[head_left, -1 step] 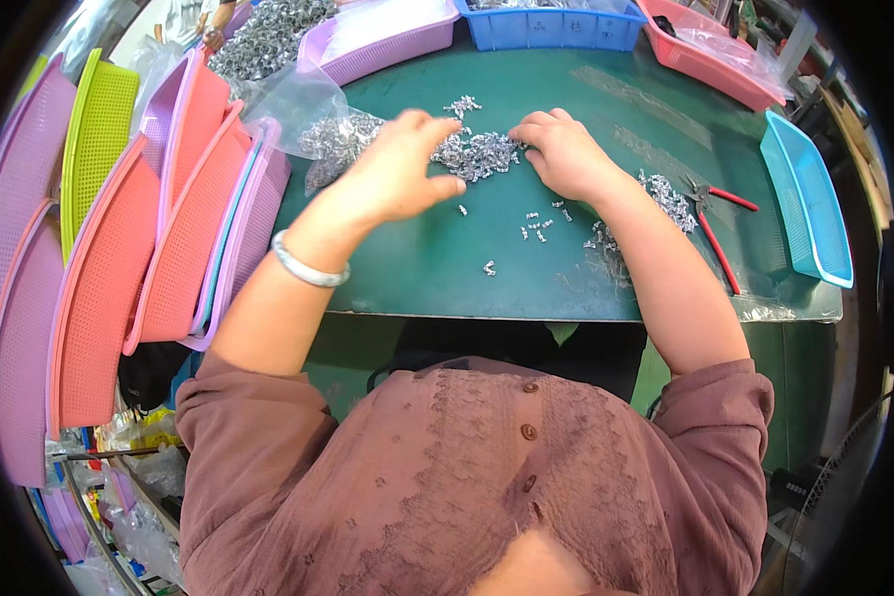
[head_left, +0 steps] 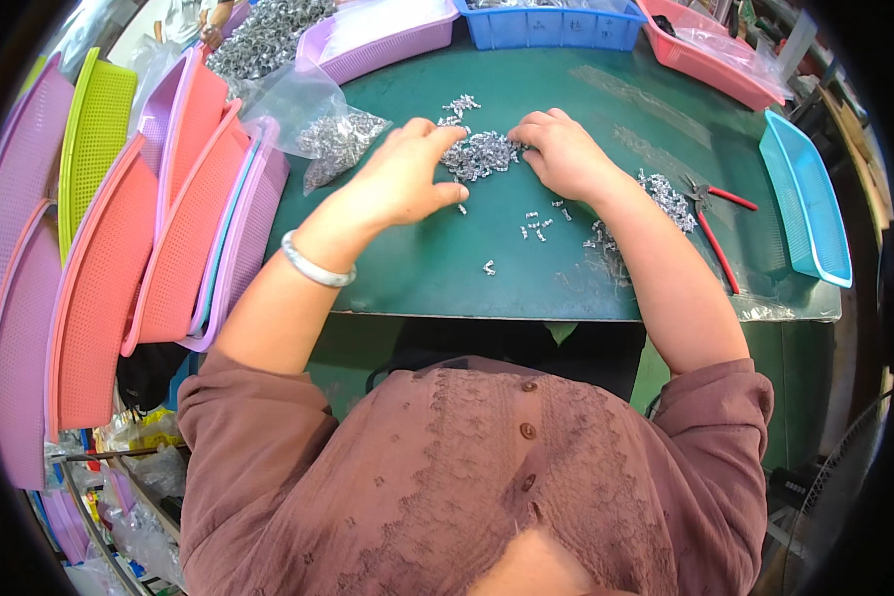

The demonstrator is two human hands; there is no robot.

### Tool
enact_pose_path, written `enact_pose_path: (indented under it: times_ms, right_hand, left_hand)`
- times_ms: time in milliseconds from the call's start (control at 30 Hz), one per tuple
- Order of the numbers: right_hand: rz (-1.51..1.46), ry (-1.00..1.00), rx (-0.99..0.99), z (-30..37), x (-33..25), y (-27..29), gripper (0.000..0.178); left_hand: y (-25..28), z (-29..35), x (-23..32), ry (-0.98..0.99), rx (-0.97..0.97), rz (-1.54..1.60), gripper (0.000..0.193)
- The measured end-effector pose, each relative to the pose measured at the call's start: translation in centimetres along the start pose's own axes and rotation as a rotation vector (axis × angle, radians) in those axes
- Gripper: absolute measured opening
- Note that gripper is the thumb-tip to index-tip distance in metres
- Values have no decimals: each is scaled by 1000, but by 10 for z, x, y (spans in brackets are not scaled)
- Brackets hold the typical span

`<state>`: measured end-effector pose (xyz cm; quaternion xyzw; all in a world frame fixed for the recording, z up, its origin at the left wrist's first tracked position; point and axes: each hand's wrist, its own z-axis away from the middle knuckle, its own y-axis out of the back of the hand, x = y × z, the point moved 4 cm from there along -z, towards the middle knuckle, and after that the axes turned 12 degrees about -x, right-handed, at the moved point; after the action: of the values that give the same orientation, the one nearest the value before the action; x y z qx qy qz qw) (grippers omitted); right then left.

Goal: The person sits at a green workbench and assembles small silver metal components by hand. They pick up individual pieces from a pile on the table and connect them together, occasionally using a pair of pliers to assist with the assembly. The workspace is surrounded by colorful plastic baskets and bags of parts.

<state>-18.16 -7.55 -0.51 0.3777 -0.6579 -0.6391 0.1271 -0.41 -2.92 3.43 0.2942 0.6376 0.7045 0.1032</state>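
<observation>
A heap of small silvery metal pieces (head_left: pixel 482 157) lies on the green tabletop between my hands. My left hand (head_left: pixel 407 177) is open at the heap's left side, thumb spread well away from the fingers. At the right edge of the heap, my right hand (head_left: pixel 563 159) has its fingers bent, with a gap between thumb and forefinger; nothing shows in it. Beyond the heap sits a smaller cluster of the same pieces (head_left: pixel 462 103). Several loose pieces (head_left: pixel 537 226) are scattered nearer me. Another pile (head_left: pixel 669 202) is partly hidden by my right forearm.
Red-handled pliers (head_left: pixel 710 214) lie open at the right, near a blue tray (head_left: pixel 810 204). A clear bag of metal pieces (head_left: pixel 340 144) rests left of my left hand. Stacked plastic baskets (head_left: pixel 97 298) crowd the left side. Purple (head_left: pixel 392 50), blue (head_left: pixel 556 30) and pink (head_left: pixel 710 62) baskets line the back.
My left hand has shifted slightly right and toward me, uncovering more of the clear bag. My right hand stays nearly in place.
</observation>
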Motion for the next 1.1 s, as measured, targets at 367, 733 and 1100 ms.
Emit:
enact_pose_path:
  times_ms: [367, 733, 1100]
  right_hand:
    - [-181, -3, 35, 6, 9, 12, 16]
    - [-95, -32, -27, 4, 10, 5, 13]
    - [-150, -39, -69, 6, 4, 8, 9]
  left_hand:
    - [-35, -24, -12, -38, 156, 150, 35]
    - [-26, -32, -14, -63, 173, 359, 19]
    - [-31, -20, -16, 14, 95, 638, 18]
